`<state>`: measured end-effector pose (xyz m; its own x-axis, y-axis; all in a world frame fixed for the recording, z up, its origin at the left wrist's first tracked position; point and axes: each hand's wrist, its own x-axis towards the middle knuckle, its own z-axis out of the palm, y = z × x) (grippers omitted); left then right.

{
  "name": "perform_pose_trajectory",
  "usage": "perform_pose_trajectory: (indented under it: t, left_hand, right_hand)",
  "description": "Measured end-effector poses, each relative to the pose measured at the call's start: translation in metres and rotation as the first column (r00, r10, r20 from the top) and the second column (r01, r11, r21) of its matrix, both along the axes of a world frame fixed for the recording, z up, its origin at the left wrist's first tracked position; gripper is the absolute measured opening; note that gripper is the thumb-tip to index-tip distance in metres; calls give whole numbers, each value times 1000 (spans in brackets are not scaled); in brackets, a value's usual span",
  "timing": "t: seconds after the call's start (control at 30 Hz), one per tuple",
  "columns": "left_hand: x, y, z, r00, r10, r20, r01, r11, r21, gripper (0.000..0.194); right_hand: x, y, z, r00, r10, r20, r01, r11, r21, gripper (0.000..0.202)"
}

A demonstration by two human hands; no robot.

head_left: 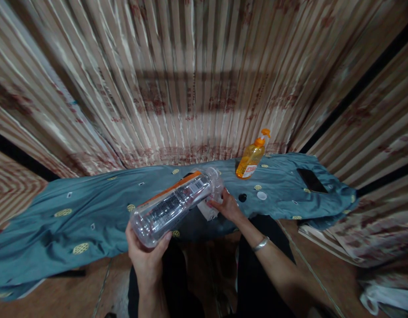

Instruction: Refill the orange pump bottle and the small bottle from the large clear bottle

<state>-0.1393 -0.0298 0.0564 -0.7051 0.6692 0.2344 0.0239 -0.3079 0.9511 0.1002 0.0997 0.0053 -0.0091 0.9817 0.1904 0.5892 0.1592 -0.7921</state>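
Note:
My left hand (146, 256) is wrapped round the base of a large clear plastic bottle (167, 210) with an orange and printed label. The bottle is tilted over the bench, its top end pointing up and to the right. Beside that top end, the fingers of my right hand (227, 206) are bent around clear plastic, and a whitish printed piece (208, 211) shows just below them. Whether this is part of the bottle or a separate container I cannot tell. To the right stand a black cap (242, 198) and a white round lid (261, 195), both lying on the cloth.
An orange pump bottle (251, 159) with yellow liquid stands at the back of the bench. A dark phone (312, 180) lies at the right end. A teal patterned cloth (101, 203) covers the bench, with a striped curtain (190, 88) behind it.

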Motion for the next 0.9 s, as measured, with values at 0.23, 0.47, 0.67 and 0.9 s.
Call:
perform_pose_trajectory:
  t: [0.23,0.47,0.67,0.9]
  left_hand:
    - [2,0,4,998,2,61,-2,1000,8,93]
    - [2,0,3,996,-15,85,13,1000,16,96]
    - [1,2,0,994,-27,110,23,999,32,104]
    - [4,1,2,997,-26,76,22,999,46,104]
  right_hand:
    - [1,1,0,1000,18,-7,-17,1000,23,40]
    - [0,1,-5,998,11,-57,-10,1000,11,44]
    - [1,2,-7,999,-23,-40,24,1000,3,47]
    - [1,2,-7,998,-21,-56,20,999,-28,48]
